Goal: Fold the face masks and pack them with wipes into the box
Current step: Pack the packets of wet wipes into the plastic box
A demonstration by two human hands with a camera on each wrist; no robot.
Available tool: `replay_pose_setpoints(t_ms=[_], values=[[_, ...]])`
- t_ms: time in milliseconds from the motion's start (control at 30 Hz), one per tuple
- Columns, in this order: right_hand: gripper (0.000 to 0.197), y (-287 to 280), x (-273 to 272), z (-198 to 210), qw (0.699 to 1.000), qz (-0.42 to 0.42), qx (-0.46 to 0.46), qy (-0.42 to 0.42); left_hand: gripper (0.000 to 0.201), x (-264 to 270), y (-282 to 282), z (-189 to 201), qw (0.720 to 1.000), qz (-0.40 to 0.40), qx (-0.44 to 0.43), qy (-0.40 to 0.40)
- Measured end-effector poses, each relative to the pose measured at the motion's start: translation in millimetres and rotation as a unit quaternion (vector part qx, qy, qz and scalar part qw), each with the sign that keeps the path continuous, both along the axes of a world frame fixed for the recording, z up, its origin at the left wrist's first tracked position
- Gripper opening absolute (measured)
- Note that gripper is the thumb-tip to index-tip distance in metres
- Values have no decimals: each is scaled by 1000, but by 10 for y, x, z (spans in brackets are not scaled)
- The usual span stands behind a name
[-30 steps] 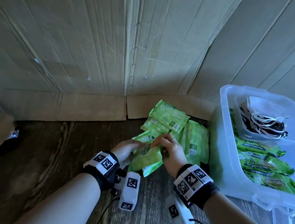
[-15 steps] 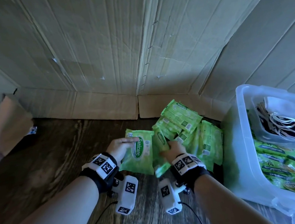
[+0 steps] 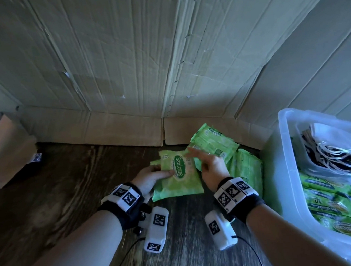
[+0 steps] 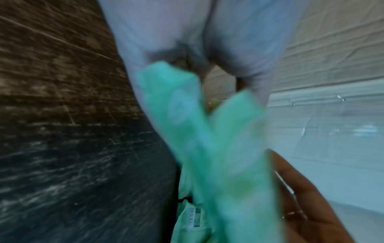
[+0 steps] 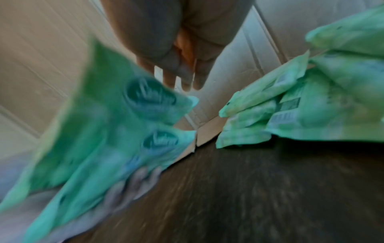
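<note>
— In the lower middle of the head view, my left hand (image 3: 151, 177) held the wipes pack (image 3: 177, 176) label-up, thumb on its face and fingers curled under. The right wrist view showed more than one pack stacked in that grip.

— And the right hand?

— My right hand (image 3: 210, 166) held nothing, its fingers straight, just right of the held pack and in front of the loose pile of packs (image 3: 225, 149) on the dark wood counter (image 3: 73, 184).

— Which way to the box?

— The clear box (image 3: 287, 165) sat at the right edge of the frame, past the right hand and the pile. The pack's long axis ran up the frame, tilted slightly right, while the rows of wipes already in the box (image 3: 334, 208) lay crosswise. The masks (image 3: 329, 157) were bunched in the box's upper part.

— So which hand goes?

— I judged the right one nearer the box, so the held packs would have to pass rightward and be turned to match those rows.
</note>
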State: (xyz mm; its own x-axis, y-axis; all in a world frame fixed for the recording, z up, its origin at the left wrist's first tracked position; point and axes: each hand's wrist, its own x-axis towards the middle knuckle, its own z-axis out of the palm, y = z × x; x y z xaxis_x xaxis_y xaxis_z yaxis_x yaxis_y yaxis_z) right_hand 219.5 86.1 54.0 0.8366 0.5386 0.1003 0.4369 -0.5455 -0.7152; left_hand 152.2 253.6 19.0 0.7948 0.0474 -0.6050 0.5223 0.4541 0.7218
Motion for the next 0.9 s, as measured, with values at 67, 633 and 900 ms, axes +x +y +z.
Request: replay_pose_setpoints(t_ms=[67, 633, 900], values=[[73, -26, 205, -3, 994, -44, -88, 42, 44, 13, 6, -22, 998, 41, 39, -6], [65, 38, 952, -257, 870, -92, -485, -8, 35, -15, -1, -11, 980, 92, 138, -107], [38, 107, 552, 120, 974, -187, -37, 119, 31, 81, -56, 73, 980, 157, 107, -60]])
